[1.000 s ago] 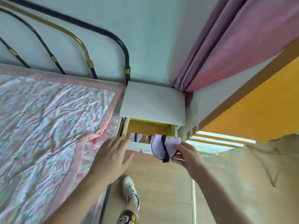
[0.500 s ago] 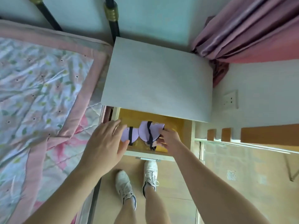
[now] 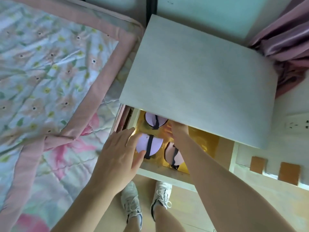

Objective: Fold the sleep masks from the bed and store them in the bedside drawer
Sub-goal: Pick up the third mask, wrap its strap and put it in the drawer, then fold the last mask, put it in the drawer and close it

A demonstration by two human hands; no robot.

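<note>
Three folded lilac sleep masks with black straps (image 3: pixel 149 145) now lie in the open yellow-lined bedside drawer (image 3: pixel 207 141). I note right hand (image 3: pixel 178 129) has reached deep inside, grip unreadable; left hand (image 3: pixel 119 154) fingers spread, touching the middle mask.
</note>
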